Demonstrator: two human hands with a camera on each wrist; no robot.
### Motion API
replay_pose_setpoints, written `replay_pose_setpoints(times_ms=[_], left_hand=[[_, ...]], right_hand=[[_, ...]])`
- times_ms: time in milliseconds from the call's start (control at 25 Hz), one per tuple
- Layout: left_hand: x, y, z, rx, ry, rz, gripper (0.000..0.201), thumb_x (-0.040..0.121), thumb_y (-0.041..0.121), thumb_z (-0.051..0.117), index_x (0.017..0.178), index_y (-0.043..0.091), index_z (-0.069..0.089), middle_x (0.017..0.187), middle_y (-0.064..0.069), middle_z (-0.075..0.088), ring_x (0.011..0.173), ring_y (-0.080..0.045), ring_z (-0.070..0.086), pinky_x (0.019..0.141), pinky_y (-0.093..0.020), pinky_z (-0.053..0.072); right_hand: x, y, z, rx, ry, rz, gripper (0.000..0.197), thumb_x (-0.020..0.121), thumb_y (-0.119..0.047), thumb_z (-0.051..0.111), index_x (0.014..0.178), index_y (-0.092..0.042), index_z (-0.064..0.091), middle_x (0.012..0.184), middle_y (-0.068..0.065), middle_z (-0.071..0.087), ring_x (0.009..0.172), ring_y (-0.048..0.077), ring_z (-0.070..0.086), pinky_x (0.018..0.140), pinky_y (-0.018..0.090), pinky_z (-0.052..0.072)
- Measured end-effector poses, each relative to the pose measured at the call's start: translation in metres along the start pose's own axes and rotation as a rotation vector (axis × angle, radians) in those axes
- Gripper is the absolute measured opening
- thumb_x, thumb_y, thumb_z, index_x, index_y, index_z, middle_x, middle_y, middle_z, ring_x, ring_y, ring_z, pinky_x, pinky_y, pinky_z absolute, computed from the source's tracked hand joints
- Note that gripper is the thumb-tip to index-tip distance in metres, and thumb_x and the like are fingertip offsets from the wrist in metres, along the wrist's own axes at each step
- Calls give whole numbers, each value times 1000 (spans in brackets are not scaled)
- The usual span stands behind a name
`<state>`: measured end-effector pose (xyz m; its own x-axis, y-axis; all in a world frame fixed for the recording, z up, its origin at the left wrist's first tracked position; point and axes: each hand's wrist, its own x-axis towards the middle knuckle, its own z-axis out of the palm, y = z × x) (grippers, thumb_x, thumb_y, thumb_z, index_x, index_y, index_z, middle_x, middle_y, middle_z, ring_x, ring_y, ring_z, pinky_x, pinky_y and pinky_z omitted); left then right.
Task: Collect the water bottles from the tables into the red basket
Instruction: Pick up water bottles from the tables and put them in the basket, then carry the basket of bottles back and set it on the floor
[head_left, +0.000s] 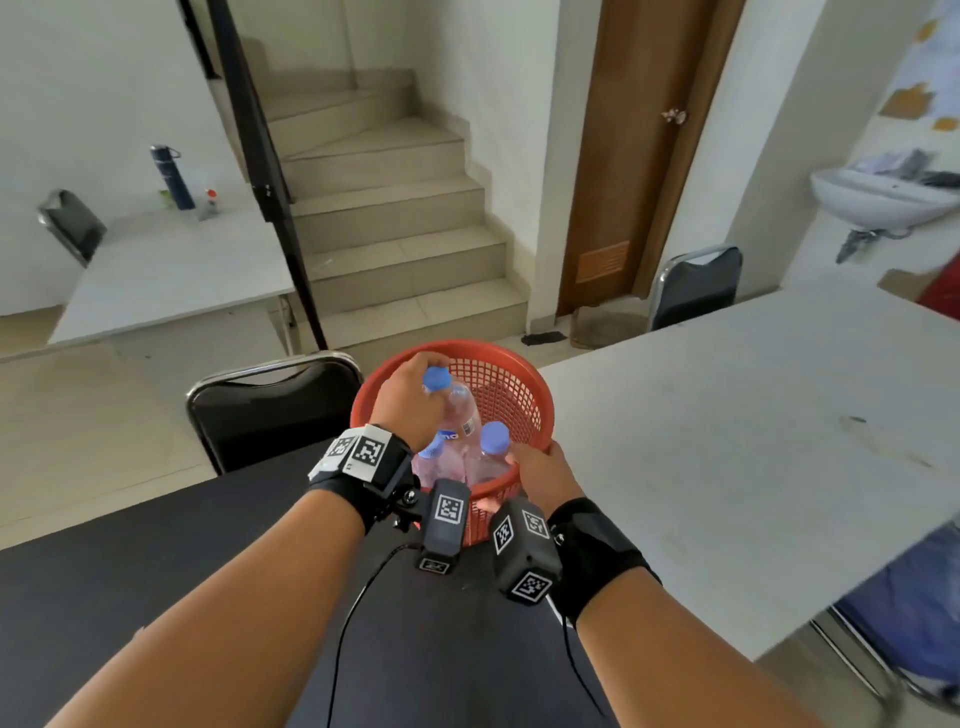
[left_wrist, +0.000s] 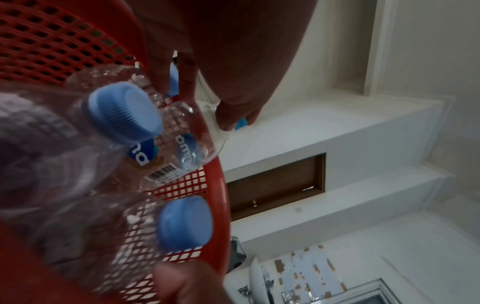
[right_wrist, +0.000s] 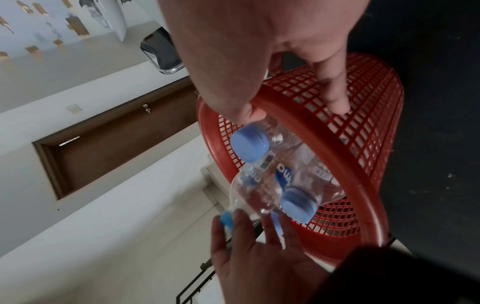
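With two bottles (head_left: 491, 452) already in the red basket (head_left: 511, 387), the left grip (head_left: 410, 397) clasped a third bottle (head_left: 457, 402) while the right grip (head_left: 543, 475) pinched the rim, a small bottle (head_left: 209, 203) remaining on the far surface (head_left: 171, 275).

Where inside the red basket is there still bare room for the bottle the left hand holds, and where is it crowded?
Free: the far half of the red basket, mesh wall bare beyond the held bottle in the left hand. Crowded: the near side, where two capped bottles stand by the right hand gripping the rim. Outside, the white table on the right shows broad bare surface.
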<state>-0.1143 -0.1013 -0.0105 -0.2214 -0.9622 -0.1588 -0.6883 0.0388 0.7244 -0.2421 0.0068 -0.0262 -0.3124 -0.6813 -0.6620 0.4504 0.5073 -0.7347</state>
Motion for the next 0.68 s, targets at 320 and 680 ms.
replay_pose_setpoints(times_ms=[320,680], left_hand=[[32,-91,104,-45,-15,-116,35,85,6,51,119,12,57,96,-5,60,96,-26,59,80,-25,40],[51,-241,296,-196,-123,-422,61,84,34,57,140,19,35,145,-10,41,130,-27,44,109,-45,38]], right_hand=[[71,85,-37,40,206,252,40,96,-8,51,135,-5,45,112,11,58,68,11,55,30,9,41],[200,220,-128,116,432,365,47,94,1,48,139,-1,40,111,11,52,64,11,50,23,7,32]])
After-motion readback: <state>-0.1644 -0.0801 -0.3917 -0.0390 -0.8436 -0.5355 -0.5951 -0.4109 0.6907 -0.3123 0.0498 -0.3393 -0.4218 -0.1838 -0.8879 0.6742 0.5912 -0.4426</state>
